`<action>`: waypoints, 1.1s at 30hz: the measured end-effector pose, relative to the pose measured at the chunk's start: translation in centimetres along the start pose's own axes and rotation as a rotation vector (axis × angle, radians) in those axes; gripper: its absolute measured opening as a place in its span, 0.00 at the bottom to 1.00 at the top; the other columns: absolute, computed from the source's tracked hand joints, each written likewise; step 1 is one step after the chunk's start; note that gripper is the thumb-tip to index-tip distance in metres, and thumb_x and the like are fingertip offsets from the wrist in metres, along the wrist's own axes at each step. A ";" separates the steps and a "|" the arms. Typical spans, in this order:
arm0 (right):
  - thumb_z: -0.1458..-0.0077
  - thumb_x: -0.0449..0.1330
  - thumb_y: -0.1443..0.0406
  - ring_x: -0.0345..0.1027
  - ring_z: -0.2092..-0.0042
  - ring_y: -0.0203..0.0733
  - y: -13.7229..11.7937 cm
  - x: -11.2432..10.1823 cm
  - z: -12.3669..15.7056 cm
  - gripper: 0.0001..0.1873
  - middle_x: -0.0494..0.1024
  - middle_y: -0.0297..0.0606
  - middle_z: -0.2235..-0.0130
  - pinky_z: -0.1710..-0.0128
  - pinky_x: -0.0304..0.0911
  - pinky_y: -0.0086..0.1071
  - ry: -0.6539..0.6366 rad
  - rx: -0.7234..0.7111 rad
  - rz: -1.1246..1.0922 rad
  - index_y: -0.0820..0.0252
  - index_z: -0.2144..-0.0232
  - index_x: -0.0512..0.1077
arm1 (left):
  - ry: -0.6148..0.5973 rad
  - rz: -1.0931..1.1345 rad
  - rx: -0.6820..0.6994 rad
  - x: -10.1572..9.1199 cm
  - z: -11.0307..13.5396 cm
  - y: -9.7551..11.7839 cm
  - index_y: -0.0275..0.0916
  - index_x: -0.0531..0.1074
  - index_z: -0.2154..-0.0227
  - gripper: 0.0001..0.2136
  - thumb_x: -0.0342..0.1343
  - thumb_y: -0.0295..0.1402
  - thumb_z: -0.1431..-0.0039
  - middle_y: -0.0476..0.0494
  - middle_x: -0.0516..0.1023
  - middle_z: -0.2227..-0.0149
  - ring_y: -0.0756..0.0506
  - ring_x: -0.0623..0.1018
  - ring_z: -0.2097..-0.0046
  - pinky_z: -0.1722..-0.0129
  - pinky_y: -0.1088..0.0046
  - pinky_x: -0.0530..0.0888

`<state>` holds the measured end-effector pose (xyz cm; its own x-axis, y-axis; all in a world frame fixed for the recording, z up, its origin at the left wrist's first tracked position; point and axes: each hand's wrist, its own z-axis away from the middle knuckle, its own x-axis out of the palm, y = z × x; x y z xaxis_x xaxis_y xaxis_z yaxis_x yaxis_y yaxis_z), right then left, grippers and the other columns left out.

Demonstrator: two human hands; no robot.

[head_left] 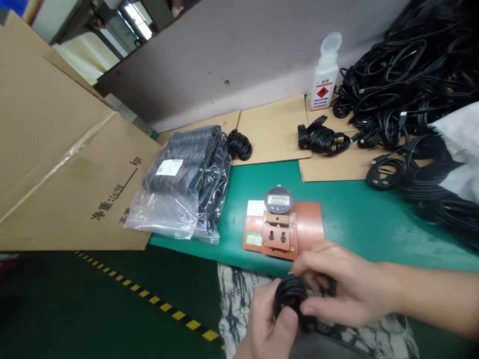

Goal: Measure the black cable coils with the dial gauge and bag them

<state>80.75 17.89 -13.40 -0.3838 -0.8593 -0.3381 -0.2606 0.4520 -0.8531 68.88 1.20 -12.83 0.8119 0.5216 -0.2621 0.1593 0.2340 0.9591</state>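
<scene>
A coiled black cable point(290, 293) is held between both hands in front of the bench's near edge. My left hand point(266, 319) is closed around the coil's left side, its thumb across the front. My right hand point(337, 284) grips the coil from the right, thumb against it and fingers curled near a small metal-tipped end that shows at the top. Just beyond the hands, a digital dial gauge point(279, 200) reading 0.000 is mounted on an orange-brown fixture plate point(309, 222) lying on the green bench.
A large cardboard box point(75, 164) stands left. Clear bags of cables point(179, 174) lie beside it. Coiled cables point(322, 138) rest on cardboard sheets point(273, 129) near a white bottle point(324, 75). A big heap of black cables point(411, 75) fills the right.
</scene>
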 end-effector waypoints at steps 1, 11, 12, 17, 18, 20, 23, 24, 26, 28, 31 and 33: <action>0.38 0.60 0.60 0.62 0.79 0.34 0.0 0.0 0.0 0.12 0.69 0.29 0.79 0.77 0.59 0.28 0.007 0.007 -0.019 0.64 0.59 0.70 | -0.022 0.023 0.011 0.1 -0.1 0.2 0.40 0.82 0.66 0.27 0.52 0.59 0.42 0.37 0.80 0.68 0.37 0.76 0.62 0.61 0.66 0.72; 0.41 0.60 0.66 0.68 0.78 0.33 -0.6 -0.4 -0.5 0.05 0.76 0.34 0.77 0.80 0.61 0.24 -0.062 0.246 -0.331 0.62 0.69 0.70 | -0.320 0.275 -0.214 0.8 -0.8 -0.4 0.35 0.76 0.61 0.30 0.42 0.58 0.36 0.45 0.70 0.76 0.48 0.67 0.76 0.76 0.73 0.64; 0.40 0.59 0.66 0.71 0.77 0.34 -0.7 -0.4 -0.5 0.05 0.77 0.36 0.76 0.78 0.63 0.24 -0.074 0.261 -0.378 0.61 0.69 0.70 | -0.314 0.314 -0.212 0.9 -0.7 -0.3 0.36 0.75 0.59 0.29 0.43 0.57 0.35 0.44 0.72 0.75 0.48 0.69 0.75 0.75 0.73 0.66; 0.42 0.60 0.67 0.63 0.79 0.32 -0.5 -0.3 -0.5 0.05 0.71 0.31 0.79 0.81 0.59 0.23 -0.033 0.293 -0.304 0.62 0.70 0.70 | -0.120 0.295 -0.045 0.6 -0.6 0.3 0.40 0.74 0.53 0.16 0.50 0.45 0.32 0.39 0.77 0.58 0.42 0.76 0.58 0.58 0.70 0.74; 0.42 0.61 0.67 0.60 0.80 0.30 -0.5 -0.3 -0.5 0.05 0.68 0.29 0.80 0.81 0.57 0.23 -0.022 0.287 -0.269 0.63 0.70 0.70 | -0.088 0.259 -0.008 0.5 -0.6 0.4 0.41 0.74 0.52 0.13 0.51 0.41 0.32 0.39 0.77 0.55 0.41 0.76 0.54 0.54 0.69 0.74; 0.41 0.61 0.66 0.58 0.80 0.29 -0.4 -0.2 -0.4 0.06 0.66 0.27 0.80 0.82 0.55 0.23 -0.015 0.269 -0.230 0.63 0.70 0.70 | -0.073 0.195 0.031 0.2 -0.8 0.4 0.42 0.75 0.52 0.11 0.53 0.35 0.33 0.40 0.76 0.53 0.41 0.76 0.51 0.51 0.69 0.73; 0.41 0.62 0.64 0.56 0.80 0.29 -0.4 0.0 -0.2 0.09 0.64 0.27 0.80 0.82 0.54 0.22 -0.013 0.235 -0.176 0.61 0.72 0.68 | -0.082 0.131 0.026 -0.1 -1.0 0.2 0.43 0.77 0.51 0.12 0.53 0.32 0.33 0.40 0.78 0.54 0.42 0.77 0.54 0.53 0.70 0.74; 0.42 0.62 0.64 0.55 0.80 0.29 -0.3 0.1 -0.2 0.11 0.64 0.27 0.80 0.82 0.54 0.23 -0.013 0.221 -0.156 0.61 0.73 0.67 | -0.081 0.114 0.019 -0.1 -1.0 0.2 0.43 0.77 0.52 0.11 0.54 0.32 0.33 0.40 0.78 0.54 0.42 0.78 0.55 0.54 0.70 0.74; 0.42 0.63 0.63 0.55 0.80 0.29 -0.3 0.1 0.0 0.12 0.64 0.26 0.80 0.81 0.53 0.23 -0.016 0.190 -0.121 0.60 0.74 0.66 | -0.072 0.096 0.000 -0.1 -1.1 0.2 0.42 0.79 0.53 0.11 0.55 0.31 0.35 0.40 0.80 0.55 0.43 0.79 0.56 0.55 0.71 0.75; 0.41 0.63 0.63 0.55 0.79 0.30 -0.2 0.1 0.0 0.10 0.64 0.27 0.80 0.80 0.53 0.24 -0.025 0.156 -0.101 0.60 0.72 0.67 | -0.054 0.092 -0.021 0.0 -1.1 0.2 0.42 0.79 0.54 0.10 0.55 0.31 0.35 0.40 0.81 0.56 0.43 0.79 0.56 0.56 0.72 0.75; 0.37 0.58 0.64 0.59 0.77 0.33 0.0 0.0 0.1 0.07 0.66 0.29 0.79 0.77 0.56 0.26 -0.059 0.093 -0.094 0.61 0.67 0.70 | -0.036 0.080 -0.056 0.2 -1.3 0.4 0.42 0.79 0.56 0.10 0.54 0.30 0.35 0.41 0.81 0.56 0.43 0.80 0.57 0.57 0.73 0.76; 0.34 0.52 0.65 0.62 0.76 0.36 0.0 -0.1 0.0 0.10 0.69 0.33 0.78 0.74 0.58 0.28 -0.090 0.062 -0.092 0.62 0.66 0.70 | -0.031 0.076 -0.084 0.4 -1.4 0.5 0.41 0.79 0.57 0.10 0.54 0.29 0.36 0.41 0.82 0.59 0.44 0.80 0.60 0.60 0.73 0.76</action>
<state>80.82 18.00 -13.34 -0.2791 -0.9156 -0.2895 -0.2349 0.3574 -0.9039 68.45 2.66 -12.60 0.8371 0.5152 -0.1840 0.0495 0.2636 0.9634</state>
